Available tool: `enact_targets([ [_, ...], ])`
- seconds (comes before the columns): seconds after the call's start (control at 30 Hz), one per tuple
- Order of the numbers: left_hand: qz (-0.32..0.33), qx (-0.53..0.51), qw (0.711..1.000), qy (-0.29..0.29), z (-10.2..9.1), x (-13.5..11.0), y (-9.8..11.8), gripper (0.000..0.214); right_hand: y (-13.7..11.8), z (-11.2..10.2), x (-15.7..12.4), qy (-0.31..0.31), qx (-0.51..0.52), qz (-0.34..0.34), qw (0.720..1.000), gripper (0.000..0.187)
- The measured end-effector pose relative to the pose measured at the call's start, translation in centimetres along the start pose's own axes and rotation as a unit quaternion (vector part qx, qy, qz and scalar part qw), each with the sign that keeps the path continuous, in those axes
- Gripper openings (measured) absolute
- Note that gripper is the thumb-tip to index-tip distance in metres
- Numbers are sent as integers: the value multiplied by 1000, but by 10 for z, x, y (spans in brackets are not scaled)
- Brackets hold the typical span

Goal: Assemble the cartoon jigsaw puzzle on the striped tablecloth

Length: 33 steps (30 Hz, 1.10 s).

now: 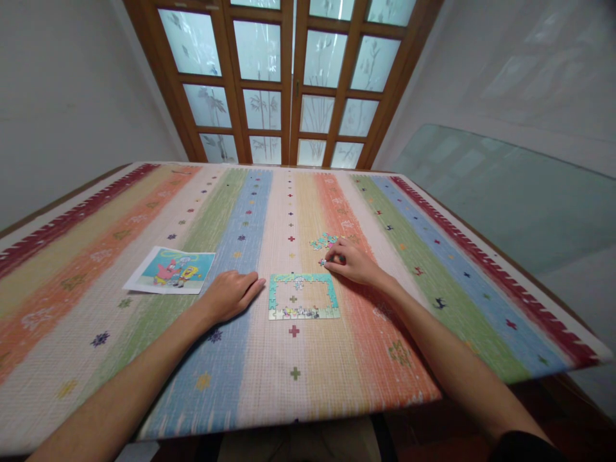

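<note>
My right hand [353, 262] pinches a small jigsaw piece [323, 262] between thumb and fingertips, just above the cloth. Beside those fingers lies a little pile of loose jigsaw pieces [321, 241], partly hidden by the hand. A partly assembled jigsaw puzzle [304, 314] forms a joined border in turquoise and pale tones, with a few pieces attached inside its top edge and cloth showing through the middle. Left of it rests my left hand [233, 295], fingers curled in and thumb pointing toward the puzzle, with nothing visible in it.
A printed cartoon picture [171, 273] lies on the left, its corner near my left forearm. Beneath everything spreads a striped tablecloth [269, 378] with small woven motifs. Past the table's far edge stand wooden doors [289, 83] with frosted panes; a pale glass panel [505, 186] leans at the right wall.
</note>
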State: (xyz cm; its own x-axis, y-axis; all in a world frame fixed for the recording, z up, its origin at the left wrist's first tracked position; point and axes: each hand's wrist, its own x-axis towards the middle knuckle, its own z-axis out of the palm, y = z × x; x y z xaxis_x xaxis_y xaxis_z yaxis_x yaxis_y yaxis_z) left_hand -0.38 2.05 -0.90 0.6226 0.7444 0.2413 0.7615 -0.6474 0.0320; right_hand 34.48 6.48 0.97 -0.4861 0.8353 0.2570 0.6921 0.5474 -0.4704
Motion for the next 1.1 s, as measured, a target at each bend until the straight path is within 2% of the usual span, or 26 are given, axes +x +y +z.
enact_targets([
  [0.13,4,-27,1000,16,-1,0,1,50,-3,-2,2,5,23,16,1000,11],
  [0.43,24,5,1000,-16,-2,0,2,56,-4,-1,2,-17,170,76,982,11],
  [0.57,29,-8,999,-18,-4,0,2,55,-7,-1,2,-27,231,92,968,19],
  [0.7,26,-33,999,-11,-4,0,2,54,-13,-4,1,-67,226,82,968,32],
  [0.87,24,-40,999,-9,-3,0,1,54,-24,-4,-1,-97,237,46,966,24],
  [1.0,21,-60,998,-2,-3,0,2,53,-32,0,-1,-98,264,71,957,18],
  [1.1,21,-60,998,1,-4,1,2,54,-37,2,-2,-104,315,98,938,15],
])
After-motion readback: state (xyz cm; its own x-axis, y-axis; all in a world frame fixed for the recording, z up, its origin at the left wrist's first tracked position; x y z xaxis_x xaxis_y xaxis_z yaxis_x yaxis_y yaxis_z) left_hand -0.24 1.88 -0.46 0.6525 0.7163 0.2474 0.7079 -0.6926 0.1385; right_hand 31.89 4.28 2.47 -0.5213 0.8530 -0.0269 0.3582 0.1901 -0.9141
